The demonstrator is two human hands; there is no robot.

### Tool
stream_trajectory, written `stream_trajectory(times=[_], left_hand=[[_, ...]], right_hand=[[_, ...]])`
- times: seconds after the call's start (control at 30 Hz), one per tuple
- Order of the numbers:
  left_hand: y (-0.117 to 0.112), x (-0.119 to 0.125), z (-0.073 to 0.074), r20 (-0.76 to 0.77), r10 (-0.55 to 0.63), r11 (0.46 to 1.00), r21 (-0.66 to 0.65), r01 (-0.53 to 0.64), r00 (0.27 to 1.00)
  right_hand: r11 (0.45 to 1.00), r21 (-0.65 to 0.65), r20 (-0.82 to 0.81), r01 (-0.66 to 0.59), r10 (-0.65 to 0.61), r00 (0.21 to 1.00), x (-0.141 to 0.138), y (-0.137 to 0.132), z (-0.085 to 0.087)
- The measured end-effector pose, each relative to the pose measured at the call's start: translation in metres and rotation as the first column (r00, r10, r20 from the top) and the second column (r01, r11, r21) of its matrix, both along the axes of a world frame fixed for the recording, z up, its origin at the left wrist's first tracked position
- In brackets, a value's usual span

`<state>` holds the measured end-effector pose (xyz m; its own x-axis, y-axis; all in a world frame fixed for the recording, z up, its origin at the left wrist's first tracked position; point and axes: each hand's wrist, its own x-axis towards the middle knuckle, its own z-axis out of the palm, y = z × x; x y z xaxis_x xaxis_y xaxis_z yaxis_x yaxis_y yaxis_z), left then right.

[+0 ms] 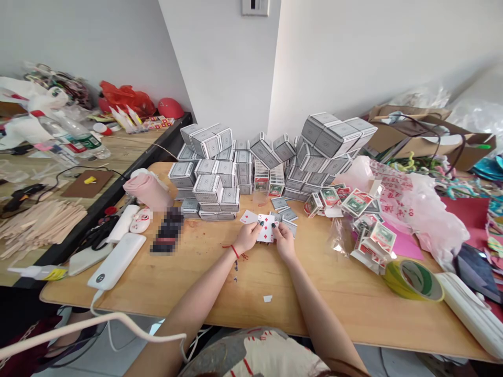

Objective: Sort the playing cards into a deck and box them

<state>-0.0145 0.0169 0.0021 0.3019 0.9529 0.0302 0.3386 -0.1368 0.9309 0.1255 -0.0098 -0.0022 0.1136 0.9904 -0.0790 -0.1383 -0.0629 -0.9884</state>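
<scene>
Both my hands meet at the middle of the wooden table (pixel 243 293), gripping a small fan of playing cards (pixel 266 229) with red diamond pips. My left hand (pixel 247 238), with a red string at the wrist, pinches the cards' left side. My right hand (pixel 283 242) holds their right side. Another face-up card (pixel 249 217) lies just left of the fan. A few grey-backed cards (pixel 286 213) rest on the table right behind my fingers. Beyond them stands a big pile of grey card boxes (pixel 220 173).
Loose green and red card packs (pixel 356 203) and a pink plastic bag (pixel 416 209) lie to the right, with a green tape roll (pixel 412 279) near the edge. At left are a white power bank (pixel 117 260), a pink roll (pixel 147 190) and wooden sticks (pixel 39 222).
</scene>
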Motion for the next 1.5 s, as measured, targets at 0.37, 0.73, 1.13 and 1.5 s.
stream_trajectory(times=[0.37, 0.73, 1.13, 1.5], left_hand=[[0.0, 0.005, -0.003, -0.126, 0.059, 0.996, 0.069, -0.051, 0.99], [-0.003, 0.006, -0.002, -0.171, 0.07, 0.995, 0.088, -0.056, 0.983], [-0.005, 0.01, -0.004, -0.226, 0.156, 0.981, 0.149, -0.124, 0.961], [-0.006, 0.012, -0.004, -0.32, 0.114, 0.978, 0.202, -0.05, 0.94]], right_hand=[[0.995, 0.082, 0.15, 0.057, -0.068, 0.986, 0.004, 0.001, -0.008], [0.982, 0.163, 0.296, 0.092, -0.138, 0.945, 0.004, -0.002, -0.006], [0.981, 0.162, 0.408, 0.103, -0.162, 0.898, -0.002, -0.005, -0.008], [0.953, 0.171, 0.642, 0.251, -0.301, 0.705, -0.021, -0.011, -0.017]])
